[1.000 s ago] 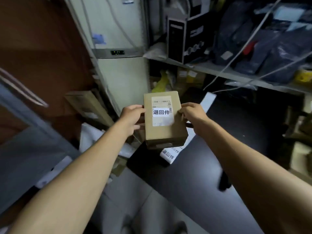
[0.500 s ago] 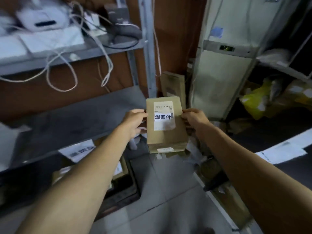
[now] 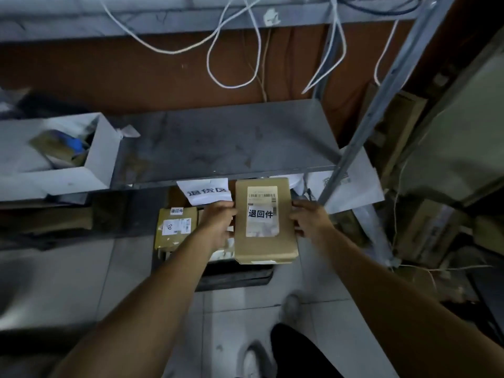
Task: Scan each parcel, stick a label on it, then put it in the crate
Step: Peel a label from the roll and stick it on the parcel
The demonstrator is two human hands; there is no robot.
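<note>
Two hands hold one labelled parcel [image 3: 266, 222] above the dark crate [image 3: 234, 276] on the floor: our left hand [image 3: 218, 223] grips its left edge, our right hand [image 3: 308, 221] its right. We judge it a stiff, light cardboard box, best held by its long sides. One other labelled parcel [image 3: 176, 227] lies lower left.

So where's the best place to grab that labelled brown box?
By its two long side edges, one hand from each side, as the left hand and right hand do. The box is flat and narrow, so fingers reach both edges and leave the label uncovered.
</note>
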